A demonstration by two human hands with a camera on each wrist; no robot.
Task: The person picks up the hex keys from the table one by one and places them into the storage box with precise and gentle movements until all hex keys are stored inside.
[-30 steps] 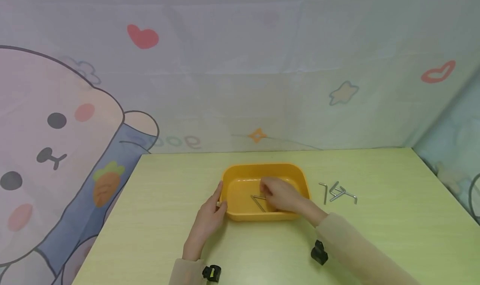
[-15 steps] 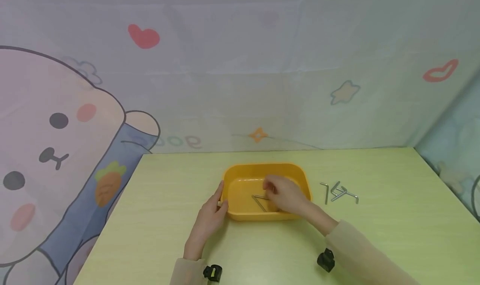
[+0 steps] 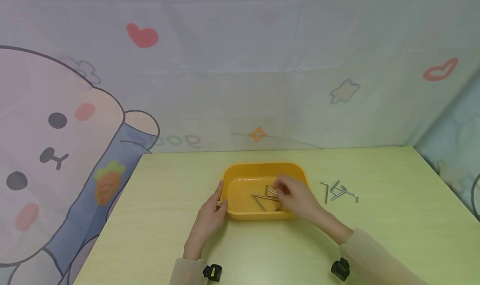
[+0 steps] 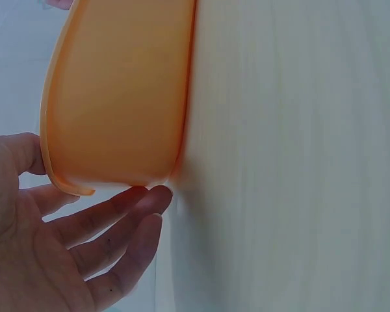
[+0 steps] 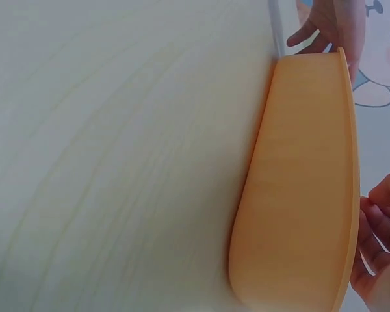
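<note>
Creased cartoon-print backdrop (image 3: 240, 68) behind a pale table (image 3: 405, 218).

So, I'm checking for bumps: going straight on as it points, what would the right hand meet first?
Probably the far wall of the yellow plastic tray; the right hand points away and leftward. Depth is unclear: its fingers might first brush the silver L-shaped metal rods inside or clear the rim.

A screened-off work corner, the wider room untellable: cartoon-printed cloth (image 3: 240, 68) hangs behind the wood-grained bench (image 3: 150, 214)
</note>
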